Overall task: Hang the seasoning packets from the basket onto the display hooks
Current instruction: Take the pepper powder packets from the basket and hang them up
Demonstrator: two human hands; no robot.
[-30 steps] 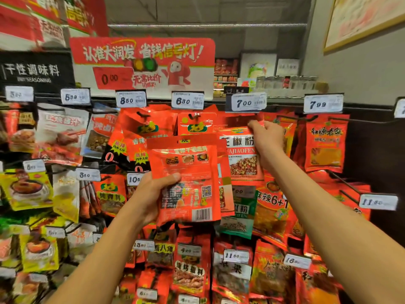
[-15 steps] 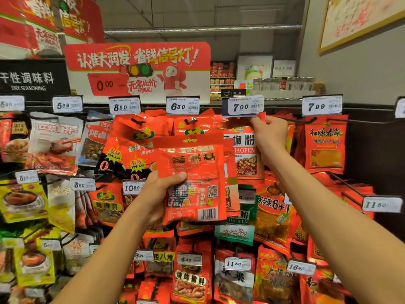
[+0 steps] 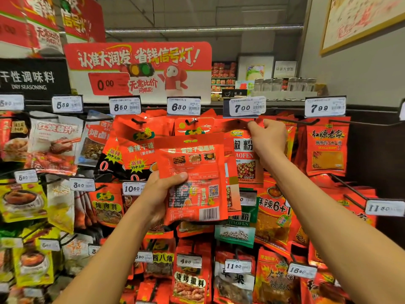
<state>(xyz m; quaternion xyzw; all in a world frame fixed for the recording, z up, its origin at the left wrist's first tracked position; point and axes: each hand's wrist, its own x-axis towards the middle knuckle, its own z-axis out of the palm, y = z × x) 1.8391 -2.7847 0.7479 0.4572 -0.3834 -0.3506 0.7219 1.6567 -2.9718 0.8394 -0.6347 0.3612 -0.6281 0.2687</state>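
Holding upright red foil seasoning packets (image 3: pixel 192 178) at stack's lower edge, left hand (image 3: pixel 161 194) waits; target black wire hook (image 3: pixel 241 123) at 1 o'clock, nearer right hand (image 3: pixel 268 139), pinching hung packet's top.

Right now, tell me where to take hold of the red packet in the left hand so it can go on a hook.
Pinch the red packet at its top edge, coming from the right. The left hand grips its lower left, so the top and right side stay free, and it stands upright.
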